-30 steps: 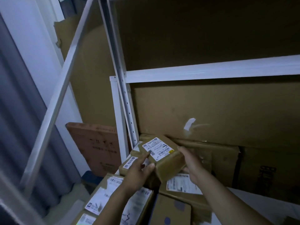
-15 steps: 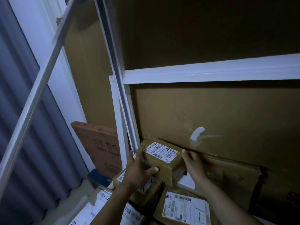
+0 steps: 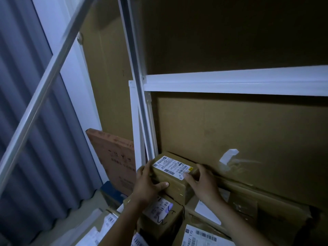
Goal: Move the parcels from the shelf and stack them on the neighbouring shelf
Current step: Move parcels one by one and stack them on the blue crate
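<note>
Small labelled parcel sits atop a lower parcel, with the white upright just at its 11 o'clock. Left hand grips its 8 o'clock end, thumb across the front. Right hand clasps the 3 o'clock end, thumb on the label.

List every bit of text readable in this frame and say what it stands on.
"P802 T70": printed sideways on the white label of the bottom parcel.
Label on the small parcel gripped by the left hand and right hand: barcodes and fine print, too small to read.
Label on the lower parcel: barcode and pen scribble, unreadable.
Reddish carton: dark print, too blurred to read.
</note>
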